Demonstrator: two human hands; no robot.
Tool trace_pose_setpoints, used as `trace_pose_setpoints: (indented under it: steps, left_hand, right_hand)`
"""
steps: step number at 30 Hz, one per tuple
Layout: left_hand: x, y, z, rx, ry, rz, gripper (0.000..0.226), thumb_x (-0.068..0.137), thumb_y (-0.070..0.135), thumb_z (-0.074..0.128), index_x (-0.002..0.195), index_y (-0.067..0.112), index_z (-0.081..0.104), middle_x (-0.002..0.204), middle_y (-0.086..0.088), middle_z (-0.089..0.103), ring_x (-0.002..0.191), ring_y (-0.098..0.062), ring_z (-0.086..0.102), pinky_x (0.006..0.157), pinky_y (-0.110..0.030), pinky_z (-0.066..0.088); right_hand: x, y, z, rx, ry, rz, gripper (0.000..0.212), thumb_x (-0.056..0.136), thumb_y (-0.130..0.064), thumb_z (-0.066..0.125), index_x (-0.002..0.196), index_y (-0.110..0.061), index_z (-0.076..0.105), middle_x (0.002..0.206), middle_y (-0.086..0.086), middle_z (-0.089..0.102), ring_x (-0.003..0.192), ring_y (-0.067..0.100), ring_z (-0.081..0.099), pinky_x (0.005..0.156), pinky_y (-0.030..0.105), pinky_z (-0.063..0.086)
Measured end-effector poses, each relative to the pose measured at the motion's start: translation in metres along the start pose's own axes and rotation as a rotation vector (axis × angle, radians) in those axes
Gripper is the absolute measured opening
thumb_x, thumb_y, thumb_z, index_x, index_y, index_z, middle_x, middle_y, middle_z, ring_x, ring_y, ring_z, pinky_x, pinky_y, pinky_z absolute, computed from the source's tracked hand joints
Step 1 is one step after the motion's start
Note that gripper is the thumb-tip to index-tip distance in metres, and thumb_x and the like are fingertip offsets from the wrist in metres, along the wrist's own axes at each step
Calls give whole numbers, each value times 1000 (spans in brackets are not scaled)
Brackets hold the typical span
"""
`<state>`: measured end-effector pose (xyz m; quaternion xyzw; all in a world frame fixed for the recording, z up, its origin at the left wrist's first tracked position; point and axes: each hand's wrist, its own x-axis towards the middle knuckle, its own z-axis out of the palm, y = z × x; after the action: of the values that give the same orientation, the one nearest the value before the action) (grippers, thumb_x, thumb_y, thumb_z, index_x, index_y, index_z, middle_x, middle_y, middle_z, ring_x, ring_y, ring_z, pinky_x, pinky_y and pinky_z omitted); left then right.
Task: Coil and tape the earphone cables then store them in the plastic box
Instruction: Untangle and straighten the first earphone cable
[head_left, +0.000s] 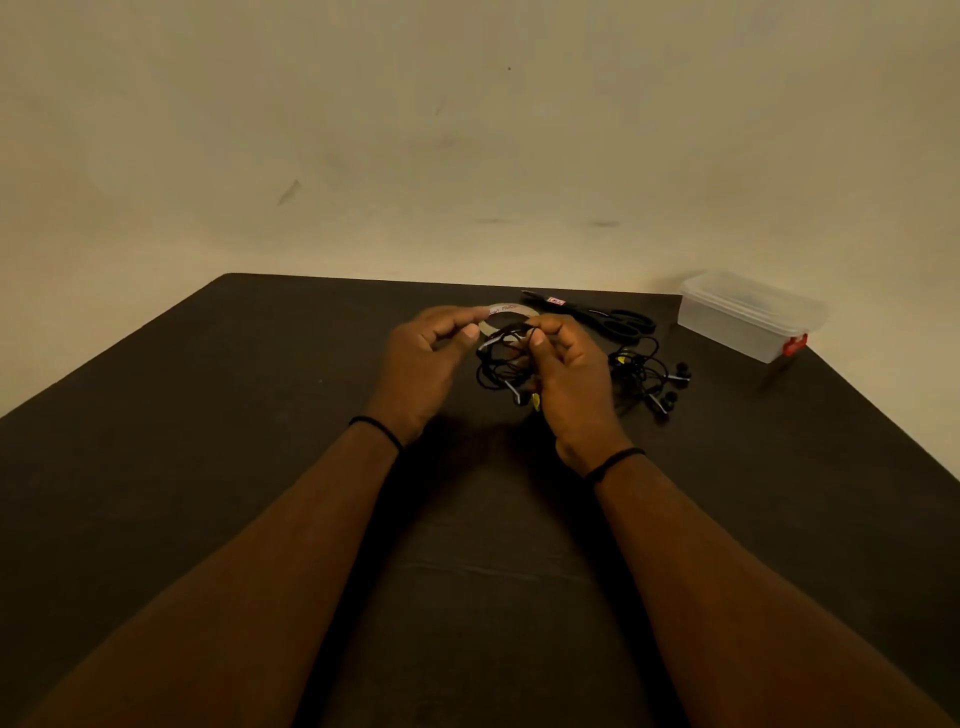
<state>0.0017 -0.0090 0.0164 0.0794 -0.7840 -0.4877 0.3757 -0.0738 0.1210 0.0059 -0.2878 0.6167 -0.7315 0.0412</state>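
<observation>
- Nearest the viewer, two bare forearms reach forward over a dark table (208, 467), each wrist wearing a thin black band.
- The left hand (421, 364) is raised just above the table, fingers curled, its thumb and forefinger pinching one end of a black earphone cable (501, 364). A silver part of the cable shows beside the fingertips.
- The right hand (566, 374) sits just right of it, fingers curled round the same cable, gripping it near the top. The rest hangs between the hands in loose, untidy loops, with a yellow bit dangling at the bottom. Holding it at two points probably lets the person find the ends and begin winding; no neat coil has formed yet.
- Just right of the right hand, a second tangle of earphones (649, 379) lies on the table, black with yellow accents, waiting its turn.
- Behind the hands, partly hidden by them, a tape roll (511, 310) lies flat, close by for binding the coil.
- Right of the tape, black scissors (613, 317) lie with handles toward the right, likely for cutting tape.
- At the far right corner stands the clear plastic box (748, 317), lid on, with a red clasp. It looks empty, though its frosted walls make that uncertain.
- Beyond the table is a plain beige wall.
</observation>
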Motion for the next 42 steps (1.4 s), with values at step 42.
trace_pose_setpoints:
  steps: [42]
  left_hand:
    - [-1, 2, -7, -217, 36, -246, 15, 96, 2, 51, 93, 7, 65, 86, -8, 66, 83, -20, 67, 73, -29, 60]
  right_hand:
    - [-3, 2, -6, -563, -2, -194, 19, 80, -29, 78, 84, -35, 60, 77, -10, 64, 72, 3, 62, 69, 28, 57]
